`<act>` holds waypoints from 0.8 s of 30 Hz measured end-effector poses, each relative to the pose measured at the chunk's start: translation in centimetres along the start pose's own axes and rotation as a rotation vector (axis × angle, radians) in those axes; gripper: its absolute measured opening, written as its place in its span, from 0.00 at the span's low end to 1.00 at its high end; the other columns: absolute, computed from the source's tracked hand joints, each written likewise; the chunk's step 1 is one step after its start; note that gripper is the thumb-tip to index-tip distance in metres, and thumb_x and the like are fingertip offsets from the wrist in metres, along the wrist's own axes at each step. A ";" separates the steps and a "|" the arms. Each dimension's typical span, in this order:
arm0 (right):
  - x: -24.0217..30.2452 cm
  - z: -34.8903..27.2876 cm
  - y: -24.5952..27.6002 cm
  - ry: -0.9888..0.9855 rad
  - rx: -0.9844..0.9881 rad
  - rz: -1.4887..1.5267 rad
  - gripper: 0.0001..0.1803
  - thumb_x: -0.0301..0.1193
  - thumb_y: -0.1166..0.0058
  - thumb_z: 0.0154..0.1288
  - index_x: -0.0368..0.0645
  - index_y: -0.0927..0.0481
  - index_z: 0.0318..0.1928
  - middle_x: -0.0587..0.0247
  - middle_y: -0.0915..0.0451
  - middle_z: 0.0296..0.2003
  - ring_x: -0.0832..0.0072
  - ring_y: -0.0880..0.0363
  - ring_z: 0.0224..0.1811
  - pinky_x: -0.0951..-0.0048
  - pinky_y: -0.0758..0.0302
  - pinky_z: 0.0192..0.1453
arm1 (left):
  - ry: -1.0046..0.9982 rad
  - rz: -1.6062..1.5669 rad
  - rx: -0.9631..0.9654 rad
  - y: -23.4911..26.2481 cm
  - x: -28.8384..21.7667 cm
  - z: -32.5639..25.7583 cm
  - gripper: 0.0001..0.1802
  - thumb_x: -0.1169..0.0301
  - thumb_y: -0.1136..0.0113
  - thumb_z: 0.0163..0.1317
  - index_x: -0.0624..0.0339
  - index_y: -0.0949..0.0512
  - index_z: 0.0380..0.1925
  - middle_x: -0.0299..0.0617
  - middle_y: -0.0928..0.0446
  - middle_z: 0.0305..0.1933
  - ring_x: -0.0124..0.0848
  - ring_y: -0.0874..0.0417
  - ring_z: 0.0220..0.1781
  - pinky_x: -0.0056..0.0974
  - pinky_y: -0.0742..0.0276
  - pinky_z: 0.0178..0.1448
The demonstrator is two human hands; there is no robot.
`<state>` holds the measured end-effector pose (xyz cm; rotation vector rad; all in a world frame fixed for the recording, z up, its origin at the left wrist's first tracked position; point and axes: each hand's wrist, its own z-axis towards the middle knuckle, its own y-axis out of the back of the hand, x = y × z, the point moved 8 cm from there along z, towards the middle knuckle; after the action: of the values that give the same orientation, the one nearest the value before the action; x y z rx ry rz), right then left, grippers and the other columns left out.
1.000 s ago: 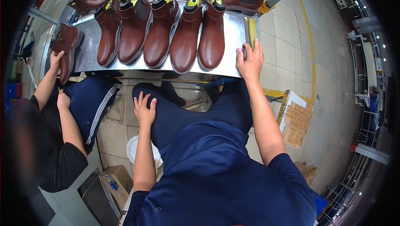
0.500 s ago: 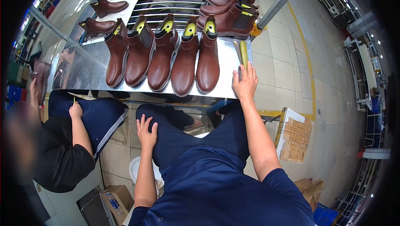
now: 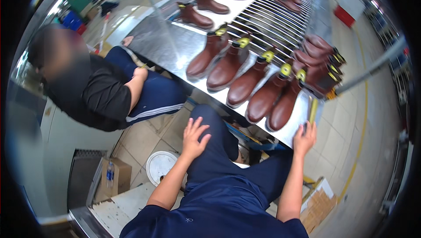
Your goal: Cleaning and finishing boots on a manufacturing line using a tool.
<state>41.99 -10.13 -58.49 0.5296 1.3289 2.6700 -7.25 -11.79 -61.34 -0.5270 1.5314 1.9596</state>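
Note:
My left hand [image 3: 194, 139] lies flat on my left thigh, fingers spread, holding nothing. My right hand [image 3: 305, 139] rests on the right front edge of the metal table, fingers stretched forward. Its fingertips reach the near end of a slim yellow-green stick-like tool [image 3: 313, 110]; a thin darker piece lies along it, its kind unclear. To the left of that hand, a row of several brown ankle boots [image 3: 283, 108] stands upright, toes toward me, with yellow-green tabs at their openings.
More brown boots [image 3: 318, 71] stand at the table's right corner, others [image 3: 210, 6] along its far left. A metal rod rack [image 3: 263, 23] runs behind. A seated co-worker [image 3: 109, 84] is at my left. A white bucket [image 3: 160, 165] and cardboard box [image 3: 117, 178] stand behind my left arm.
My view has swung left, so the table appears slanted and more of the co-worker shows. My left hand stays on my thigh and my right hand by the tool. The co-worker's raised boot is no longer visible.

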 end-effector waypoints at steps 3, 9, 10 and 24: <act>1.2 0.6 -0.3 0.003 0.031 0.020 0.24 0.39 0.40 0.71 0.45 0.20 0.64 0.41 0.25 0.68 0.46 0.27 0.70 0.48 0.32 0.72 | 0.012 -0.007 0.012 0.3 0.3 -0.4 0.20 0.55 0.33 0.67 0.43 0.16 0.57 0.43 0.31 0.78 0.56 0.41 0.83 0.60 0.42 0.78; 1.1 0.8 -0.9 0.024 0.069 -0.011 0.26 0.40 0.42 0.74 0.44 0.24 0.68 0.36 0.29 0.70 0.42 0.30 0.72 0.48 0.33 0.74 | 0.158 0.053 0.201 -2.3 2.2 0.4 0.25 0.50 0.38 0.70 0.38 0.23 0.65 0.37 0.42 0.84 0.54 0.50 0.86 0.74 0.47 0.77; 1.0 0.7 -1.3 0.032 0.077 0.004 0.26 0.40 0.43 0.75 0.43 0.24 0.68 0.35 0.30 0.70 0.41 0.31 0.72 0.48 0.33 0.75 | 0.189 0.061 0.256 -2.8 2.7 0.8 0.28 0.49 0.38 0.69 0.37 0.25 0.68 0.38 0.46 0.85 0.55 0.54 0.87 0.77 0.48 0.76; -2.0 0.2 -2.9 0.068 0.135 -0.153 0.25 0.42 0.49 0.79 0.40 0.22 0.67 0.38 0.30 0.71 0.43 0.32 0.73 0.51 0.34 0.76 | 0.222 -0.163 -0.343 7.5 8.5 8.8 0.11 0.61 0.35 0.67 0.56 0.13 0.36 0.49 0.14 0.37 0.48 0.11 0.41 0.46 0.15 0.46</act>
<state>43.72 -8.73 -61.19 0.3375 1.5103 2.5094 -18.12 -2.78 -58.92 -1.0099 1.2329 2.0985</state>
